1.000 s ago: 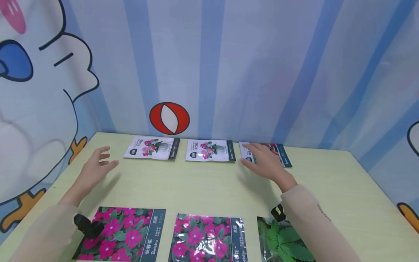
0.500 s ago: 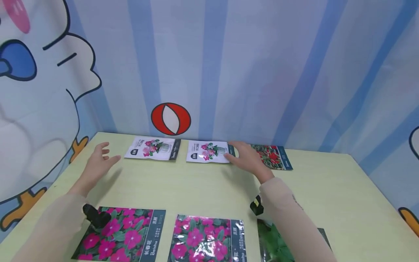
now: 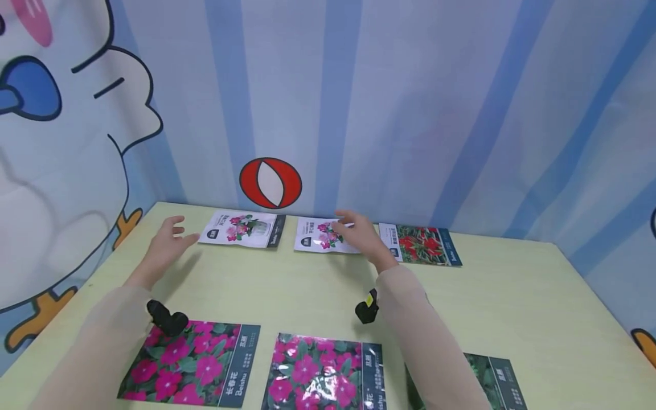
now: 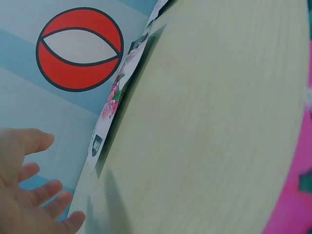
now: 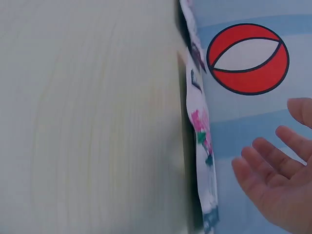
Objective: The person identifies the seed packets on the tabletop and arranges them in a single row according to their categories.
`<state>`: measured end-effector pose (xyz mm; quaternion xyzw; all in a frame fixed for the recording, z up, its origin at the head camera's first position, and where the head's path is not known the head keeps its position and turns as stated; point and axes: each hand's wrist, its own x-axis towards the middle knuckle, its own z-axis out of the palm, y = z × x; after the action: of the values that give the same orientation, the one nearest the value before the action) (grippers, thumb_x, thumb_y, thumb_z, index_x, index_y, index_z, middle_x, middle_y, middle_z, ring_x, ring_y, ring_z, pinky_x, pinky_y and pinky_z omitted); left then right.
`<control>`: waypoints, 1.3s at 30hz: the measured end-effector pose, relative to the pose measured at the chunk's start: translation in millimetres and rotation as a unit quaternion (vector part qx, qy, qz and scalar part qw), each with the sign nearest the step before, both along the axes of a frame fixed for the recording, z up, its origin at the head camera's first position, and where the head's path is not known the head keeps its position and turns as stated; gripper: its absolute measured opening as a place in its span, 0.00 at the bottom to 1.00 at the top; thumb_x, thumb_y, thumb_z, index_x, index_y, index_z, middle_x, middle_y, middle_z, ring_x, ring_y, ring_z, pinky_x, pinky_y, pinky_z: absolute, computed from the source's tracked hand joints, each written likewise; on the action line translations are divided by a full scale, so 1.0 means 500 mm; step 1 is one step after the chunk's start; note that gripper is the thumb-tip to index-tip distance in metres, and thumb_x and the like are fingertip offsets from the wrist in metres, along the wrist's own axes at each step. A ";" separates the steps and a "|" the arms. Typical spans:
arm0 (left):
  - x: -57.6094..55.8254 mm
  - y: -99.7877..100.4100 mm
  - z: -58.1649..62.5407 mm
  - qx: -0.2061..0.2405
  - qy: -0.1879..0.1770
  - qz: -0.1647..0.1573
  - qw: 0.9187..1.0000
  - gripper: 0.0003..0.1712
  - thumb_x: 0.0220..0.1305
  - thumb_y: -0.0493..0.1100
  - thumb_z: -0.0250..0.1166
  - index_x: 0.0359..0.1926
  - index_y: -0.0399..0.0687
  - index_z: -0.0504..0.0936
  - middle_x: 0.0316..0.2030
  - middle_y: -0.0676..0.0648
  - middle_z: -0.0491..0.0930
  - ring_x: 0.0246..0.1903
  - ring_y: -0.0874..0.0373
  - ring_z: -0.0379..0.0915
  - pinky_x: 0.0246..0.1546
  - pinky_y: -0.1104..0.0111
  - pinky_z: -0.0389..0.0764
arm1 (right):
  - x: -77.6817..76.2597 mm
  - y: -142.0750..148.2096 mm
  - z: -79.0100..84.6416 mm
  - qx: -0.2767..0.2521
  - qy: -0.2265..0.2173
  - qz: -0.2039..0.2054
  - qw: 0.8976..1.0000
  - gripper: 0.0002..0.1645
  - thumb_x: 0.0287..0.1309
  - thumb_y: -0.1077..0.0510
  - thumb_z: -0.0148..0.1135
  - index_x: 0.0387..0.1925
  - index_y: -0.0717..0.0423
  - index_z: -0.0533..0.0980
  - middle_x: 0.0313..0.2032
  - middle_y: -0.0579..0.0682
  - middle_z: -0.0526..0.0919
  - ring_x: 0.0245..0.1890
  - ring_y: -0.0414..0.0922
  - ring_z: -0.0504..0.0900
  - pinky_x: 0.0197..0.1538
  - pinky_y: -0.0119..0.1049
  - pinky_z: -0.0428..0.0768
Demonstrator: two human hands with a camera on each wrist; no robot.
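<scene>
Three flat packets lie in a row along the back of the table. The left one (image 3: 242,228) and the middle one (image 3: 311,233) are white with a pink bouquet; the right one (image 3: 421,245) pictures red flowers. My right hand (image 3: 360,235) hovers over the middle packet's right part, hiding some of it, with its fingers loosely bent and nothing in them. To the left of the left packet, my left hand (image 3: 165,249) is held above the table, fingers spread and relaxed. The left wrist view shows these fingers (image 4: 46,192) apart from the packet's near end.
In front lie two larger packets with magenta flowers, one on the left (image 3: 205,364) and one in the middle (image 3: 323,373). A green-leaf packet (image 3: 492,378) at the right is partly under my right sleeve. A striped cartoon backdrop (image 3: 400,114) rises behind the pale table (image 3: 538,319).
My right hand has moved left from over the red-flower packet to over the middle white one. My left hand has shifted slightly to the right. The packets stay in place.
</scene>
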<state>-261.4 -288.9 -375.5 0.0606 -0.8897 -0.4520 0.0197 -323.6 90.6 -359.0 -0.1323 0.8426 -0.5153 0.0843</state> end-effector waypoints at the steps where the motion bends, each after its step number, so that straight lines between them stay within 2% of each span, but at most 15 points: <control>1: -0.004 0.003 0.002 -0.003 -0.003 -0.003 1.000 0.41 0.70 0.48 0.49 0.69 0.30 0.40 0.64 0.22 0.49 0.62 0.29 0.49 0.59 0.43 0.59 | -0.003 -0.006 0.001 -0.038 -0.026 -0.011 0.999 0.29 0.66 0.53 0.51 0.66 0.57 0.61 0.58 0.60 0.69 0.55 0.56 0.71 0.54 0.48 0.75; 4: -0.016 0.011 0.006 -0.015 -0.021 -0.008 1.000 0.40 0.70 0.49 0.48 0.69 0.29 0.40 0.64 0.22 0.48 0.63 0.29 0.48 0.60 0.42 0.57 | -0.010 -0.027 0.000 -0.132 -0.104 -0.048 0.985 0.29 0.65 0.57 0.53 0.65 0.60 0.61 0.57 0.61 0.69 0.54 0.56 0.72 0.55 0.45 0.75; 6: -0.022 0.019 0.007 -0.019 -0.032 -0.009 0.999 0.40 0.70 0.48 0.48 0.69 0.29 0.41 0.64 0.22 0.48 0.63 0.30 0.47 0.61 0.43 0.56 | -0.011 -0.045 -0.001 -0.161 -0.142 -0.073 0.974 0.29 0.64 0.60 0.54 0.64 0.61 0.62 0.56 0.61 0.70 0.52 0.56 0.74 0.55 0.43 0.75; 8: -0.028 0.024 0.007 -0.020 -0.041 -0.009 0.999 0.40 0.70 0.48 0.48 0.69 0.29 0.40 0.64 0.22 0.47 0.64 0.30 0.46 0.61 0.42 0.55 | -0.011 -0.062 -0.002 -0.168 -0.163 -0.092 0.968 0.28 0.63 0.61 0.55 0.63 0.60 0.64 0.56 0.60 0.71 0.50 0.54 0.76 0.55 0.40 0.75; 13: -0.044 0.030 0.006 -0.016 -0.046 -0.001 0.999 0.40 0.69 0.49 0.48 0.69 0.29 0.40 0.65 0.22 0.46 0.64 0.30 0.45 0.62 0.42 0.53 | -0.012 -0.105 -0.003 -0.188 -0.176 -0.098 0.961 0.26 0.62 0.62 0.56 0.61 0.61 0.67 0.55 0.60 0.72 0.50 0.52 0.77 0.54 0.38 0.76; 15: -0.050 0.028 0.002 -0.017 -0.049 0.002 0.999 0.40 0.69 0.49 0.48 0.69 0.29 0.40 0.65 0.22 0.46 0.64 0.30 0.45 0.62 0.42 0.53 | -0.008 -0.123 -0.004 -0.227 -0.183 -0.088 0.952 0.27 0.62 0.64 0.55 0.62 0.62 0.66 0.56 0.62 0.71 0.53 0.54 0.75 0.55 0.39 0.75; 19: -0.057 0.026 -0.011 -0.029 -0.051 0.006 0.998 0.39 0.69 0.47 0.47 0.68 0.27 0.42 0.65 0.22 0.47 0.64 0.30 0.45 0.62 0.42 0.54 | 0.006 -0.153 -0.007 -0.315 -0.197 -0.066 0.926 0.29 0.62 0.68 0.52 0.65 0.65 0.60 0.60 0.66 0.66 0.60 0.58 0.67 0.60 0.45 0.70; 22: -0.062 0.032 -0.015 -0.054 -0.050 0.006 0.997 0.37 0.69 0.45 0.46 0.68 0.26 0.43 0.64 0.22 0.47 0.64 0.29 0.45 0.62 0.43 0.53 | -0.002 -0.172 -0.020 -0.342 -0.195 -0.074 0.916 0.30 0.60 0.69 0.52 0.65 0.64 0.61 0.62 0.66 0.64 0.63 0.58 0.63 0.61 0.47 0.68; 25: -0.069 0.039 -0.014 -0.076 -0.050 0.001 0.996 0.36 0.69 0.44 0.45 0.68 0.26 0.43 0.64 0.21 0.46 0.64 0.29 0.43 0.62 0.43 0.52 | -0.040 -0.191 -0.063 -0.351 -0.175 -0.098 0.915 0.31 0.57 0.67 0.58 0.63 0.59 0.65 0.59 0.64 0.67 0.61 0.56 0.66 0.56 0.45 0.74; 27: -0.074 0.042 -0.012 -0.085 -0.049 -0.003 0.995 0.36 0.69 0.44 0.44 0.68 0.26 0.43 0.64 0.21 0.45 0.64 0.28 0.41 0.63 0.42 0.50 | -0.085 -0.203 -0.110 -0.353 -0.169 -0.109 0.914 0.31 0.53 0.65 0.62 0.60 0.55 0.69 0.56 0.62 0.70 0.58 0.54 0.68 0.50 0.43 0.77; 30: -0.083 0.045 -0.008 -0.092 -0.043 -0.003 0.995 0.36 0.69 0.45 0.43 0.67 0.25 0.43 0.65 0.22 0.46 0.64 0.28 0.41 0.63 0.42 0.49 | -0.152 -0.217 -0.189 -0.370 -0.156 -0.101 0.910 0.32 0.46 0.63 0.68 0.57 0.51 0.72 0.53 0.60 0.73 0.55 0.53 0.70 0.41 0.38 0.80; 31: -0.085 0.046 -0.007 -0.098 -0.043 -0.003 0.994 0.35 0.69 0.44 0.43 0.67 0.24 0.44 0.64 0.22 0.47 0.64 0.28 0.42 0.63 0.42 0.49 | -0.170 -0.221 -0.208 -0.377 -0.165 -0.097 0.906 0.32 0.46 0.63 0.68 0.56 0.50 0.73 0.53 0.59 0.74 0.54 0.53 0.70 0.42 0.39 0.80; 33: -0.086 0.047 -0.007 -0.106 -0.046 -0.004 0.993 0.35 0.69 0.44 0.43 0.67 0.23 0.45 0.64 0.22 0.49 0.64 0.28 0.44 0.63 0.42 0.50 | -0.167 -0.231 -0.214 -0.382 -0.178 -0.096 0.902 0.33 0.47 0.64 0.68 0.58 0.50 0.71 0.55 0.58 0.73 0.57 0.55 0.69 0.46 0.43 0.79; 35: -0.086 0.047 -0.008 -0.114 -0.047 -0.008 0.992 0.35 0.69 0.44 0.43 0.66 0.22 0.46 0.62 0.21 0.51 0.63 0.28 0.46 0.62 0.42 0.52 | -0.148 -0.241 -0.206 -0.381 -0.194 -0.100 0.899 0.35 0.50 0.66 0.64 0.62 0.52 0.68 0.59 0.59 0.69 0.61 0.57 0.65 0.53 0.47 0.76; 39: -0.086 0.050 -0.016 -0.110 -0.045 -0.016 0.993 0.35 0.69 0.44 0.43 0.65 0.21 0.46 0.60 0.20 0.55 0.61 0.28 0.52 0.61 0.43 0.56 | -0.119 -0.246 -0.205 -0.397 -0.221 -0.077 0.888 0.35 0.51 0.68 0.64 0.63 0.55 0.66 0.62 0.66 0.64 0.64 0.60 0.61 0.55 0.54 0.72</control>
<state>-304.3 -263.9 -383.7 0.0641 -0.9349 -0.3485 -0.0209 -383.3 -32.2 -461.3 0.0280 0.5349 -0.8274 0.1688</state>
